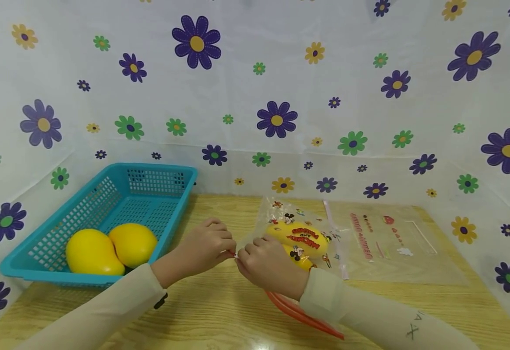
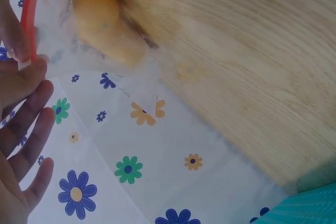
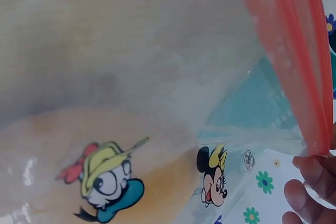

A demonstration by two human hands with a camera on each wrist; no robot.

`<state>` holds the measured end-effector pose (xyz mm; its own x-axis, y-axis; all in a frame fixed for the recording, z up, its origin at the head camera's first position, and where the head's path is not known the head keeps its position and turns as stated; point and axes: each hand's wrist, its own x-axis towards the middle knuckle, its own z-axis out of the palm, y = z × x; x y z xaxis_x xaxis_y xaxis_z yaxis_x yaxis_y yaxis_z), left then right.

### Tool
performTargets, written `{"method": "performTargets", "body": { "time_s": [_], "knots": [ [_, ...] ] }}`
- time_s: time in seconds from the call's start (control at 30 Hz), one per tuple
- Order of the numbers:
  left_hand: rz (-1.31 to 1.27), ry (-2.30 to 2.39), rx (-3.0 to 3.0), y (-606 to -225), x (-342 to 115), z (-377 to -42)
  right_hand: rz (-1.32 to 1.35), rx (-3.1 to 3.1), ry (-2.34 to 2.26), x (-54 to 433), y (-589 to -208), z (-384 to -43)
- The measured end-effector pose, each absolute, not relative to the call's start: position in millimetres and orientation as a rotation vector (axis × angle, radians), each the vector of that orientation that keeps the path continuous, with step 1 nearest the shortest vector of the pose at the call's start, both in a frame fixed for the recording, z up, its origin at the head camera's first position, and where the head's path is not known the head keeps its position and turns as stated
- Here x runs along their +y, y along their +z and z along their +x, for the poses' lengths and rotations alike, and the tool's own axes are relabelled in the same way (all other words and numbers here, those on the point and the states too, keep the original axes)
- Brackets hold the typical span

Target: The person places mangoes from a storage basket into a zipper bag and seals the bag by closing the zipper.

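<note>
A clear zip bag (image 1: 261, 216) printed with cartoon figures lies on the table with yellow mangoes (image 1: 296, 236) inside. Its red zip strip (image 1: 303, 316) runs along the near side. My left hand (image 1: 206, 243) pinches one end of the strip between thumb and forefinger, its other fingers loosely bent in the left wrist view. Close beside it, my right hand (image 1: 272, 265) pinches the same end of the strip, lying partly over the bag. The right wrist view shows the red strip (image 3: 302, 56) slanting down to fingertips at the right edge.
On the left stands a blue-green basket (image 1: 182, 209) with two yellow mangoes, one (image 1: 90, 250) beside the other (image 1: 134, 243). A second clear zip bag (image 1: 399, 267), with pink print and a pale pink zip, lies flat at the right. A flowered sheet (image 1: 237, 97) stands behind the table.
</note>
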<state>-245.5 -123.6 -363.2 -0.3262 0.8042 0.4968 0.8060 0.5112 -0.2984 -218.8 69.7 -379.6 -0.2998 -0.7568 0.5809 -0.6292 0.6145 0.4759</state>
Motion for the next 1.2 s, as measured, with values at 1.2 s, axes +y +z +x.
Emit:
{"method": "performTargets", "body": {
  "time_s": [1.2],
  "knots": [
    [-1.341, -0.004, -2.185, -371.4, -124.8, -245.9, 1.084, -2.108, -0.13, 90.1, -386.4, -203.0]
  ]
}}
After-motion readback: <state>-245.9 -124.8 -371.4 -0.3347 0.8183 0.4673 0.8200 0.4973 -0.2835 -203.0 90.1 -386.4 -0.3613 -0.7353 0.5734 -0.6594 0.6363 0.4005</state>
